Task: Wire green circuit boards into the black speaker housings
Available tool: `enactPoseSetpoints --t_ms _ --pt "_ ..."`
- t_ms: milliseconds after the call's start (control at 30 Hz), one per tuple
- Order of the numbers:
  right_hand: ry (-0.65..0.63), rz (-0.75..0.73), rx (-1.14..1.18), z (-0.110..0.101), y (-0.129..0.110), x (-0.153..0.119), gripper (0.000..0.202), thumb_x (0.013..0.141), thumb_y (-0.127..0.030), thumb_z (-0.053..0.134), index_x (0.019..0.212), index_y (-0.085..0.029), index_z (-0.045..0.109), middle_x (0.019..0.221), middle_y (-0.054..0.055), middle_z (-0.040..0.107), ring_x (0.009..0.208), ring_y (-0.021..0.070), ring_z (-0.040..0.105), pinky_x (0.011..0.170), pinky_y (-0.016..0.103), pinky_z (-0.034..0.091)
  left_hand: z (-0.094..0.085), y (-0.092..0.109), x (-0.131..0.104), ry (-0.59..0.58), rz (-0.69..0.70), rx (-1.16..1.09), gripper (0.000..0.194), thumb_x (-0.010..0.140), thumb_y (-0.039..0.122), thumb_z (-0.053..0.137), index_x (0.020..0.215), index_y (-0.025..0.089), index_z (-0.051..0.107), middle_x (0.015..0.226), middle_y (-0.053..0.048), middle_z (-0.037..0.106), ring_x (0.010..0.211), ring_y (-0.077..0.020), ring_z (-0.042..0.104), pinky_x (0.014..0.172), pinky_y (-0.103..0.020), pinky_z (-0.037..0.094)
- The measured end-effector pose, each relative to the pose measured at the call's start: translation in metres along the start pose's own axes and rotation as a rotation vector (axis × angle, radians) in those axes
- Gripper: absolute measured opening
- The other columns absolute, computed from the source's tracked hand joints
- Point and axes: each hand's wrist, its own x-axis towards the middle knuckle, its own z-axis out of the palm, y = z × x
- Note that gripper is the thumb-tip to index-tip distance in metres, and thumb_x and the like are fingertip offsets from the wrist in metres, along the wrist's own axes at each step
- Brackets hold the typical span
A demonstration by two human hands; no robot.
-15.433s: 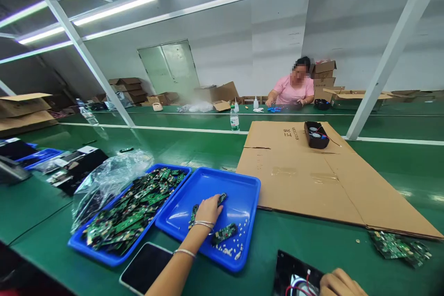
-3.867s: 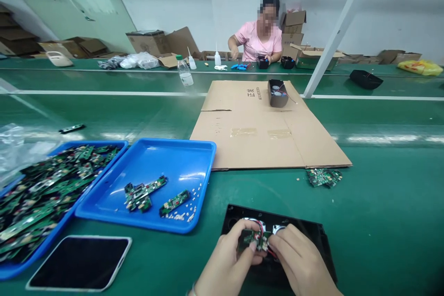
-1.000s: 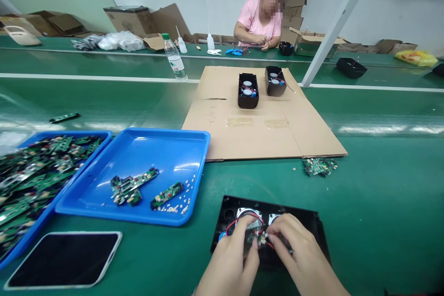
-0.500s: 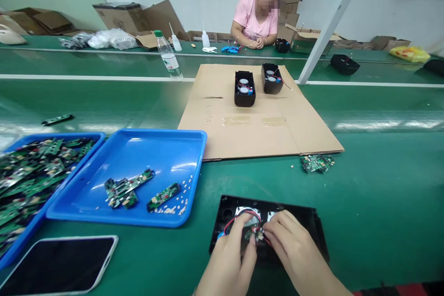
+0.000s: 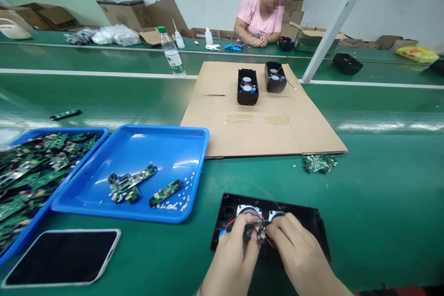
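Note:
A black speaker housing [image 5: 312, 222] lies open on the green belt at the near edge, two round speaker cones visible inside. Over it, my left hand [image 5: 232, 261] and my right hand [image 5: 300, 254] pinch a small green circuit board [image 5: 250, 230] with red wires [image 5: 239, 220] between their fingertips. My fingers hide most of the board and the housing's middle.
A blue tray [image 5: 138, 148] with a few boards sits left of the housing; another tray [image 5: 45, 166] full of boards is further left. A phone [image 5: 62, 256] lies near left. Two black housings [image 5: 247, 87] stand on flat cardboard [image 5: 263, 125]. A person in pink works across the belt.
My hands keep working the small board over the housing, barely shifting. A second black housing appeared on the cardboard between about four and one second ago.

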Motion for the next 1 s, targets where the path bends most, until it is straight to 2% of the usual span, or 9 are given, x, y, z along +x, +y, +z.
enactPoseSetpoints --t_ms 100,200,367,500,867,933,1000 --pt "-0.020 -0.005 -0.020 -0.003 0.001 0.001 0.025 0.103 -0.005 0.039 0.095 -0.013 0.061 0.083 0.006 0.055 0.074 0.0167 0.044 0.063 0.031 0.032 0.001 0.005 -0.001 0.009 0.005 0.159 0.029 0.096 0.023 0.041 0.110 0.023 0.067 0.087 -0.005 0.079 0.079 -0.0251 0.074 0.075 -0.034 0.052" --pt "-0.043 -0.020 -0.019 -0.007 0.002 0.003 0.024 0.104 -0.006 0.039 0.096 -0.012 0.060 0.084 0.006 0.056 0.075 0.0158 0.046 0.064 0.029 0.035 0.002 0.010 -0.001 0.037 0.009 0.221 0.030 0.096 0.020 0.041 0.109 0.022 0.068 0.086 -0.006 0.080 0.080 -0.0260 0.075 0.074 -0.034 0.050" --pt "-0.021 0.030 0.001 -0.003 0.001 0.000 0.025 0.105 -0.006 0.038 0.102 -0.012 0.062 0.088 0.006 0.057 0.077 0.0160 0.047 0.067 0.029 0.037 0.002 0.010 -0.001 0.050 0.044 0.234 0.031 0.096 0.021 0.042 0.110 0.025 0.070 0.086 -0.004 0.079 0.079 -0.0253 0.075 0.071 -0.032 0.048" --pt "-0.019 0.046 0.002 -0.001 0.001 -0.001 0.025 0.105 -0.006 0.038 0.100 -0.013 0.061 0.086 0.006 0.057 0.077 0.0158 0.046 0.066 0.029 0.035 0.002 0.007 -0.002 0.046 0.063 0.215 0.032 0.096 0.021 0.041 0.110 0.027 0.069 0.086 -0.002 0.079 0.078 -0.0245 0.075 0.072 -0.031 0.050" --pt "-0.034 0.055 -0.006 -0.006 0.001 0.002 0.026 0.106 -0.008 0.037 0.100 -0.014 0.061 0.085 0.005 0.058 0.074 0.0154 0.047 0.065 0.028 0.037 0.001 0.008 -0.001 0.015 0.053 0.205 0.034 0.096 0.022 0.039 0.113 0.025 0.068 0.088 -0.005 0.080 0.079 -0.0250 0.076 0.073 -0.032 0.051" --pt "-0.078 0.031 -0.064 -0.017 0.011 0.007 0.029 0.110 -0.020 0.035 0.104 -0.016 0.063 0.091 0.007 0.063 0.080 0.0169 0.054 0.069 0.029 0.044 -0.001 0.002 -0.002 0.004 0.066 0.222 0.037 0.096 0.024 0.036 0.117 0.024 0.066 0.087 -0.006 0.080 0.082 -0.0268 0.077 0.075 -0.033 0.052" --pt "-0.135 -0.096 -0.221 -0.031 0.027 0.012 0.053 0.111 -0.050 0.028 0.119 -0.012 0.064 0.111 0.015 0.067 0.099 0.0253 0.061 0.080 0.039 0.051 -0.006 -0.005 -0.004 -0.022 0.079 0.232 0.040 0.095 0.027 0.037 0.123 0.023 0.065 0.082 -0.006 0.080 0.075 -0.0266 0.076 0.073 -0.032 0.052"
